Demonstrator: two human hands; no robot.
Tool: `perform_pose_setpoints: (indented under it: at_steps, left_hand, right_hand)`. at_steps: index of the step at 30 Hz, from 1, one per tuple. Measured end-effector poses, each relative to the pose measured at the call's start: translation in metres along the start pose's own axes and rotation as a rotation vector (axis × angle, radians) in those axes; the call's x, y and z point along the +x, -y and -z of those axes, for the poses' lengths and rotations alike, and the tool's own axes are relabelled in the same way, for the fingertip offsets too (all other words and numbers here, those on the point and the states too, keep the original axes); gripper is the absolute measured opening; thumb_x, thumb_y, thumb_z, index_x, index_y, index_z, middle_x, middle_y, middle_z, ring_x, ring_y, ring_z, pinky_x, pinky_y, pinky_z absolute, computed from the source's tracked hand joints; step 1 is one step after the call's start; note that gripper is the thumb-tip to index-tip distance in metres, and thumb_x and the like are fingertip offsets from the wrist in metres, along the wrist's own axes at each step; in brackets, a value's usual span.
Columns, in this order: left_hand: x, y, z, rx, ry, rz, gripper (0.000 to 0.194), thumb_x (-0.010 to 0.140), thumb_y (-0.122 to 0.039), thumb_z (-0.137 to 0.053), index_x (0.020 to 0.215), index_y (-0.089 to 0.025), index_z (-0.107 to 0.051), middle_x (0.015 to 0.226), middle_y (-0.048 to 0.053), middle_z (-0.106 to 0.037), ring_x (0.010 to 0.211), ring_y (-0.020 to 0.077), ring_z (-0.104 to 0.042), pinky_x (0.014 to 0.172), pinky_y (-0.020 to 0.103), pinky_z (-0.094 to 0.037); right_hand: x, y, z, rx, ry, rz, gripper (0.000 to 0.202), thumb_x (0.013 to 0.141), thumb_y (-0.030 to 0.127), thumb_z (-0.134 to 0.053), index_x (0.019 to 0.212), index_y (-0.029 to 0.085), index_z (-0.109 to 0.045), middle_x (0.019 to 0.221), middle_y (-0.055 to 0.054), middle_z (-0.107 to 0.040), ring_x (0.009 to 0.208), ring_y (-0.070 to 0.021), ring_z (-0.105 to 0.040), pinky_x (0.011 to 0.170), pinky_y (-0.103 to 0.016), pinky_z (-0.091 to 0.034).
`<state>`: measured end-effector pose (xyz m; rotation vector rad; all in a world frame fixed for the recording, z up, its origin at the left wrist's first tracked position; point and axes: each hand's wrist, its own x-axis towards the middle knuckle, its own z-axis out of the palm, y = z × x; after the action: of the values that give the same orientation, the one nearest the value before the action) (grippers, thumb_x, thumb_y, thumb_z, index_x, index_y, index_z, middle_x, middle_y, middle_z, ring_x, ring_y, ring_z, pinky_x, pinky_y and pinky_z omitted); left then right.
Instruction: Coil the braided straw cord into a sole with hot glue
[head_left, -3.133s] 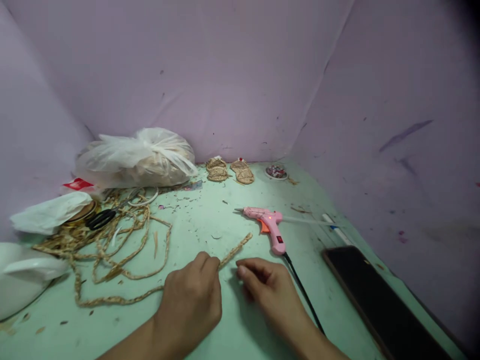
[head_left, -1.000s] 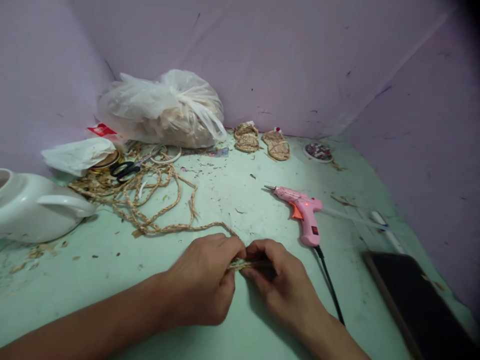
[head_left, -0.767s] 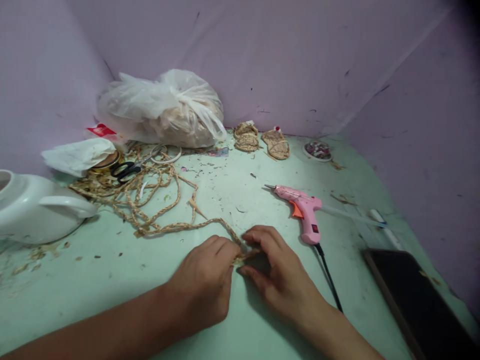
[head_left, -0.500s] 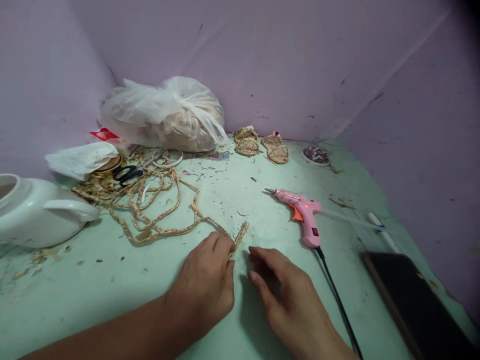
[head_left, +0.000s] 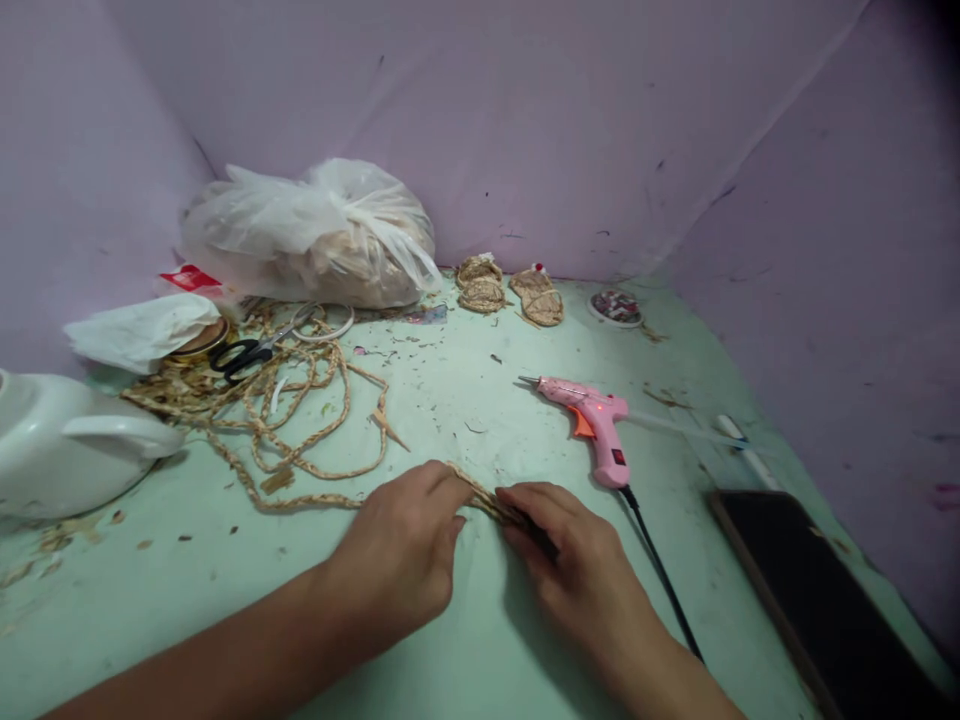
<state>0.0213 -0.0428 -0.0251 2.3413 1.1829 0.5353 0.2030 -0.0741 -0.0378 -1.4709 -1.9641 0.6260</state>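
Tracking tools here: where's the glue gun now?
In the head view, the pink glue gun lies right of centre, beyond the right hand and left of the phone.

The left hand (head_left: 405, 545) and right hand (head_left: 574, 565) I see here are bare, fingers to wrist. The slim left forearm (head_left: 225, 645) is uncovered as far as it shows, and so is the right forearm (head_left: 671, 670).
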Motion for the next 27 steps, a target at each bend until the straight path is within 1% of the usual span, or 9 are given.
perform_pose_setpoints:
  at_steps: [4,8,11,17,21,23,24,26,27]
  left_hand:
    - [0.001,0.009,-0.008,0.25,-0.074,-0.062,0.021,0.084,-0.013,-0.041,0.084,-0.016,-0.062,0.079,0.007,-0.059,0.074,0.0206,-0.056,0.063,0.034,-0.047]
    - [0.003,0.009,-0.009,0.366,-0.127,-0.114,0.021,0.083,-0.012,-0.043,0.078,-0.018,-0.062,0.073,0.004,-0.058,0.064,0.0175,-0.054,0.054,0.029,-0.043]
    - [0.004,0.01,-0.005,0.436,-0.128,-0.144,0.02,0.081,-0.011,-0.045,0.074,-0.018,-0.062,0.07,0.004,-0.058,0.063,0.018,-0.053,0.052,0.029,-0.039]
    - [0.009,0.02,0.003,0.4,-0.08,-0.234,0.018,0.08,-0.007,-0.046,0.077,-0.014,-0.062,0.075,0.008,-0.058,0.077,0.0231,-0.051,0.069,0.039,-0.041]
    - [0.01,0.022,0.005,0.311,-0.102,-0.252,0.016,0.083,-0.011,-0.045,0.077,-0.014,-0.061,0.073,0.007,-0.058,0.072,0.0211,-0.05,0.067,0.038,-0.04]
    - [0.01,0.02,0.005,0.295,-0.127,-0.249,0.012,0.082,-0.015,-0.049,0.086,-0.013,-0.06,0.078,0.008,-0.059,0.074,0.0221,-0.051,0.067,0.038,-0.04]
    - [0.01,0.019,0.005,0.293,-0.132,-0.253,0.015,0.081,-0.016,-0.051,0.092,-0.012,-0.059,0.081,0.009,-0.06,0.076,0.0226,-0.052,0.068,0.038,-0.041]
    - [0.011,0.017,0.004,0.295,-0.112,-0.276,0.02,0.081,-0.016,-0.051,0.1,-0.013,-0.058,0.087,0.01,-0.061,0.079,0.0227,-0.053,0.068,0.037,-0.041]
    - [0.012,0.016,0.003,0.295,-0.092,-0.294,0.02,0.082,-0.016,-0.05,0.1,-0.013,-0.059,0.087,0.009,-0.061,0.078,0.0222,-0.053,0.068,0.037,-0.041]
  right_hand:
    - [-0.002,-0.007,0.01,-0.072,0.018,0.036,0.031,0.081,0.004,-0.045,0.1,0.019,-0.064,0.096,-0.009,-0.065,0.088,-0.0205,-0.06,0.076,-0.035,-0.052]
    - [-0.001,-0.01,0.011,-0.099,-0.025,0.055,0.03,0.08,0.004,-0.043,0.098,0.018,-0.062,0.092,-0.01,-0.063,0.084,-0.022,-0.057,0.071,-0.037,-0.051]
    - [0.0,-0.011,0.009,-0.123,-0.049,0.065,0.031,0.079,0.002,-0.042,0.098,0.017,-0.062,0.091,-0.01,-0.063,0.082,-0.0226,-0.055,0.069,-0.038,-0.05]
    - [0.001,-0.015,0.01,-0.204,-0.081,0.065,0.038,0.071,-0.003,-0.041,0.096,0.015,-0.063,0.092,-0.012,-0.063,0.084,-0.0242,-0.054,0.071,-0.04,-0.049]
    - [0.004,-0.015,0.011,-0.237,-0.075,0.043,0.04,0.067,-0.003,-0.042,0.094,0.015,-0.065,0.093,-0.012,-0.063,0.085,-0.0251,-0.054,0.07,-0.041,-0.049]
    - [0.004,-0.015,0.011,-0.24,-0.075,0.04,0.041,0.066,-0.003,-0.043,0.095,0.015,-0.065,0.093,-0.012,-0.063,0.085,-0.0254,-0.054,0.07,-0.041,-0.049]
    - [0.005,-0.015,0.011,-0.239,-0.073,0.042,0.041,0.065,-0.003,-0.043,0.095,0.014,-0.066,0.093,-0.013,-0.063,0.085,-0.0256,-0.053,0.07,-0.041,-0.049]
    - [0.005,-0.015,0.011,-0.232,-0.067,0.043,0.042,0.065,-0.003,-0.043,0.096,0.012,-0.067,0.093,-0.014,-0.063,0.085,-0.026,-0.053,0.07,-0.042,-0.049]
    - [0.005,-0.014,0.011,-0.229,-0.066,0.041,0.042,0.065,-0.003,-0.043,0.096,0.011,-0.067,0.093,-0.014,-0.063,0.085,-0.0262,-0.053,0.07,-0.042,-0.049]
